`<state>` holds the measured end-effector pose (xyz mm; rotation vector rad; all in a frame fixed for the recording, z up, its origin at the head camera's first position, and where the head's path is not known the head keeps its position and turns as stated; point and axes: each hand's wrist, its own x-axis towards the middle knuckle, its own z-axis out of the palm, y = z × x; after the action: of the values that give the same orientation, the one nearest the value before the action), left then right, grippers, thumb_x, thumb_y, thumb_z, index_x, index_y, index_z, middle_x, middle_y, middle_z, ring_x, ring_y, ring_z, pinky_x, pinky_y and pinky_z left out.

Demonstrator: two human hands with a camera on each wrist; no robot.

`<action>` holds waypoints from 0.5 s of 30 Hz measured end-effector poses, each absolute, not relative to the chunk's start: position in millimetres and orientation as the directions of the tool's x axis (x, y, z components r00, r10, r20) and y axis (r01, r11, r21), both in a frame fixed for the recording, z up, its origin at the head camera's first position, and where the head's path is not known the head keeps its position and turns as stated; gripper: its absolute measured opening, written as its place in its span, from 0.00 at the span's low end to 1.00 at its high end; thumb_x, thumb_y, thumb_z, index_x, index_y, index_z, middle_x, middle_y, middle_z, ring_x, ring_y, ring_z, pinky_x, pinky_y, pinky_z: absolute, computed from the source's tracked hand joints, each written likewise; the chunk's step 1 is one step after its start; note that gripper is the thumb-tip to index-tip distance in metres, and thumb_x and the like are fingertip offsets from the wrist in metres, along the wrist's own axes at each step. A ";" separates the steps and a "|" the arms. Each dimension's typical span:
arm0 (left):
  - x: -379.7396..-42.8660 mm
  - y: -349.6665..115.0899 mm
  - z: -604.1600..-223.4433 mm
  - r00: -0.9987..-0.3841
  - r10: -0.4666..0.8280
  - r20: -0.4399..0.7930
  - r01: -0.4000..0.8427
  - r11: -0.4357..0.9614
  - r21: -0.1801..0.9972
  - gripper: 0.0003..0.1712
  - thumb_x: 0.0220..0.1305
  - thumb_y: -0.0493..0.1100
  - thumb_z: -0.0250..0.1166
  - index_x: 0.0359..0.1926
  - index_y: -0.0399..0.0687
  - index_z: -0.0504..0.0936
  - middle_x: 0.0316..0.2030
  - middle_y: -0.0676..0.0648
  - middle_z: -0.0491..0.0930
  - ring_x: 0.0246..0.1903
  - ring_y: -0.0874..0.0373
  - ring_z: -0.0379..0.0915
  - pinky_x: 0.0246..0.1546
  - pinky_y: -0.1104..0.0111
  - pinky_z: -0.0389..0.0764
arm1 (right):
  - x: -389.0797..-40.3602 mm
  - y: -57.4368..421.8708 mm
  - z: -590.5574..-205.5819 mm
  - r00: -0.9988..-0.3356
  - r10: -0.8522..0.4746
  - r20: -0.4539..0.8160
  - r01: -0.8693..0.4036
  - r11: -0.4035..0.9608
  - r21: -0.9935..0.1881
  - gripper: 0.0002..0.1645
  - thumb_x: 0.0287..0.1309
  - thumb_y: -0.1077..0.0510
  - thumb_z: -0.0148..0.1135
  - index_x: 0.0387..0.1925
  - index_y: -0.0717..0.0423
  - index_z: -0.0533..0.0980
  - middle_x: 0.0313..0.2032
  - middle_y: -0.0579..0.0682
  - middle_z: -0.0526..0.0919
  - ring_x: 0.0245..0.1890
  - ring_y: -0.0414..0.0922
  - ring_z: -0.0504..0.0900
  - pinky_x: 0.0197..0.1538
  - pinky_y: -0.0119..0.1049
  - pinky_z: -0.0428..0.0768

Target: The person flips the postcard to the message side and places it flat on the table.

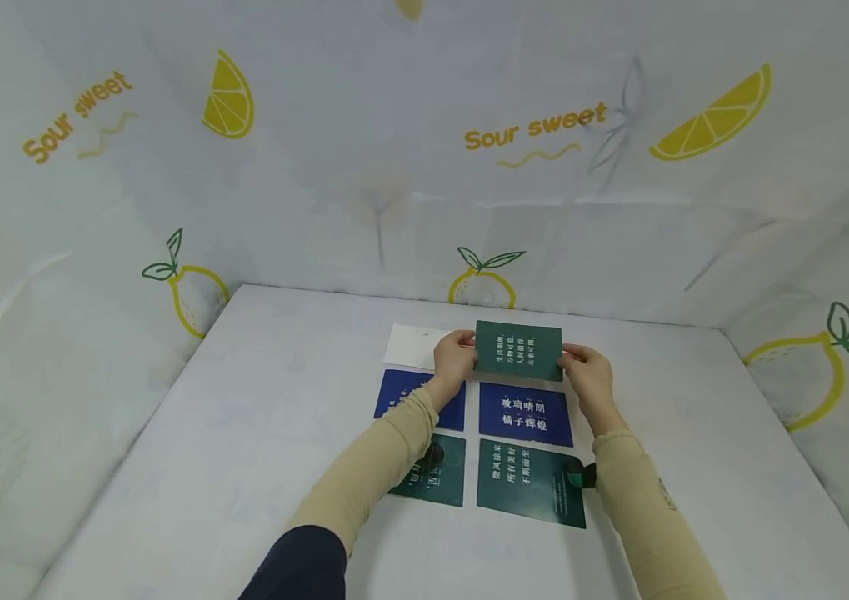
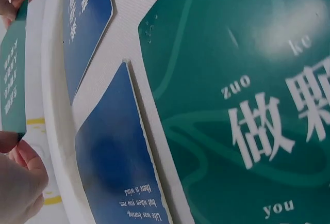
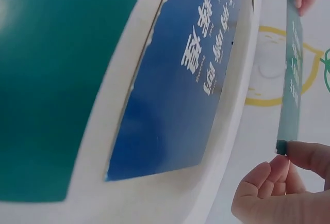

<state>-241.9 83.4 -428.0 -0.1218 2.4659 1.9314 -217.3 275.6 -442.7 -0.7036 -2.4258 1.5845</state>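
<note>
A dark green card point(image 1: 518, 351) with white writing is held up between both hands at the far end of the table. My left hand point(image 1: 455, 360) pinches its left edge, and my right hand point(image 1: 587, 375) pinches its right edge between thumb and fingers. In the right wrist view the green card point(image 3: 293, 69) stands tilted, seen nearly edge-on. Just below it on the table lies a blue card point(image 1: 525, 414). Left of that is another blue card point(image 1: 424, 398), partly covered by the left forearm. Behind the left hand lies a white card point(image 1: 412, 345).
Nearer the front lie two green cards, the left one point(image 1: 446, 483) partly hidden by the forearm and the right one point(image 1: 529, 487) beside the right wrist's dark strap. The white table point(image 1: 259, 433) meets a white backdrop point(image 1: 319, 167) printed with lemons and lettering.
</note>
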 end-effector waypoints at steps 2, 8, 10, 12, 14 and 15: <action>-242.0 84.6 -427.6 -0.996 -0.081 -0.042 -0.059 0.226 0.972 0.23 0.51 0.22 0.52 0.50 0.31 0.77 0.40 0.36 0.79 0.33 0.54 0.71 0.20 0.85 0.52 | -217.8 275.5 -443.3 -0.876 0.468 -0.111 0.286 0.321 -0.903 0.23 0.58 0.62 0.52 0.55 0.66 0.71 0.39 0.52 0.75 0.37 0.41 0.73 0.38 0.31 0.74; -259.6 83.5 -448.7 -0.998 -0.063 -0.010 -0.022 0.200 0.980 0.10 0.57 0.31 0.58 0.40 0.39 0.80 0.32 0.46 0.78 0.30 0.62 0.70 0.27 0.78 0.69 | -218.1 277.7 -442.7 -0.854 0.501 -0.140 0.301 0.255 -0.919 0.19 0.61 0.54 0.52 0.50 0.61 0.72 0.37 0.43 0.72 0.34 0.35 0.71 0.40 0.27 0.75; -262.8 81.8 -452.0 -0.999 -0.040 0.012 0.004 0.191 0.982 0.07 0.58 0.34 0.60 0.38 0.41 0.81 0.31 0.46 0.79 0.29 0.62 0.70 0.27 0.76 0.70 | -218.6 278.8 -442.3 -0.848 0.512 -0.140 0.291 0.228 -0.929 0.17 0.61 0.53 0.52 0.47 0.58 0.73 0.36 0.41 0.73 0.34 0.34 0.72 0.42 0.28 0.75; -264.3 79.9 -453.3 -0.999 -0.016 0.034 0.030 0.186 0.982 0.05 0.58 0.36 0.61 0.36 0.42 0.81 0.31 0.46 0.79 0.28 0.62 0.70 0.26 0.75 0.71 | -220.0 282.8 -445.3 -0.860 0.496 -0.118 0.246 0.200 -0.948 0.16 0.61 0.53 0.53 0.45 0.58 0.74 0.34 0.41 0.74 0.34 0.35 0.73 0.42 0.27 0.75; -265.4 78.1 -454.4 -0.999 0.014 0.041 0.043 0.171 0.984 0.05 0.59 0.37 0.61 0.36 0.43 0.81 0.30 0.46 0.79 0.28 0.62 0.72 0.27 0.75 0.73 | -224.3 291.0 -455.2 -0.874 0.477 -0.097 0.190 0.150 -0.970 0.13 0.62 0.52 0.54 0.42 0.56 0.75 0.31 0.39 0.77 0.33 0.34 0.75 0.41 0.24 0.75; -265.5 77.3 -454.6 -0.999 0.029 0.045 0.049 0.156 0.987 0.06 0.60 0.38 0.61 0.36 0.42 0.81 0.30 0.46 0.80 0.28 0.61 0.74 0.29 0.74 0.75 | -227.2 295.8 -461.8 -0.879 0.470 -0.086 0.164 0.127 -0.978 0.12 0.62 0.52 0.54 0.40 0.55 0.75 0.30 0.37 0.78 0.33 0.32 0.76 0.41 0.22 0.76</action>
<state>-265.5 77.3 -454.6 0.0816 2.4004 2.0494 -227.2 295.8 -461.8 -0.6239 -2.1612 1.8243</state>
